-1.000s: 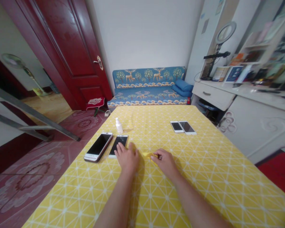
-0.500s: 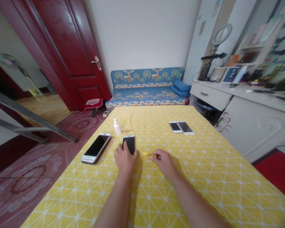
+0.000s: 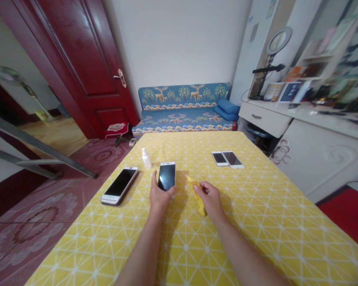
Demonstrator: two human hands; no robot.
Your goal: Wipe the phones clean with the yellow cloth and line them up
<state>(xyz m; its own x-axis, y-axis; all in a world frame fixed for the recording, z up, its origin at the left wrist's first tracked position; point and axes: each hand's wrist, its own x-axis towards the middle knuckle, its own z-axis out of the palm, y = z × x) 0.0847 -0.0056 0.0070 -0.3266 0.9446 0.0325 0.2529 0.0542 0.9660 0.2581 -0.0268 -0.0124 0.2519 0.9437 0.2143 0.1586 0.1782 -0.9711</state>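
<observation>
My left hand (image 3: pixel 161 196) grips a white-framed smartphone (image 3: pixel 167 176) by its sides near the lower end, its dark screen facing up and tilted toward me. To the right, my right hand (image 3: pixel 209 198) is closed on a yellow cloth (image 3: pixel 199 198), pinched between thumb and fingers, with part of it hanging down. The cloth is close in colour to the tablecloth. Left of the held phone stands a small white spray bottle (image 3: pixel 146 159). A thicker stack that looks like phones (image 3: pixel 120 186) lies at the left table edge, screen up.
The table has a yellow patterned tablecloth (image 3: pixel 256 222). On its far right lie a smaller white phone (image 3: pixel 220 159) and a larger white phone (image 3: pixel 233 159), side by side. Beyond stand a blue sofa (image 3: pixel 181 115) and, at right, a cluttered white dresser (image 3: pixel 265 117).
My left hand has taken hold of the phone and lifted it slightly, moving it right. My right hand has raised the yellow cloth a little, so more of it shows.
</observation>
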